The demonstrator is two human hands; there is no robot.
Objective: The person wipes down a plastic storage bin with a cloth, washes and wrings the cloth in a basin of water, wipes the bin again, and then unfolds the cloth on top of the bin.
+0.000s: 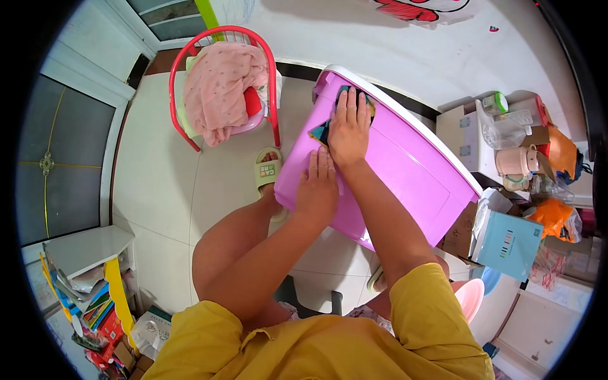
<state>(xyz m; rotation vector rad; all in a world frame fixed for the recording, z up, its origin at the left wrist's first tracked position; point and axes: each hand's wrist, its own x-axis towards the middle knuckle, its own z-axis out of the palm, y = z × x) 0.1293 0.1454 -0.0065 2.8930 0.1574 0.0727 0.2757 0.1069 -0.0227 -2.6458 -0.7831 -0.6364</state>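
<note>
A pink plastic storage box [405, 171] with a white lid edge [405, 117] stands in front of me, its smooth pink face turned up toward me. On the far left part of this face lies a small dark cloth [320, 132] with teal and yellowish patches. My right hand [350, 130] rests flat over the cloth, fingers stretched out and covering much of it. Just nearer to me, my left hand [318, 190] lies flat on the box by its left edge, its fingertips at the cloth's lower border.
A red-framed chair [275, 95] with a pink blanket [221, 85] stands left of the box. At right are a light-blue box [508, 245], a beige jug [516, 163] and an orange bag [551, 218]. A shelf with books [104, 310] is at lower left.
</note>
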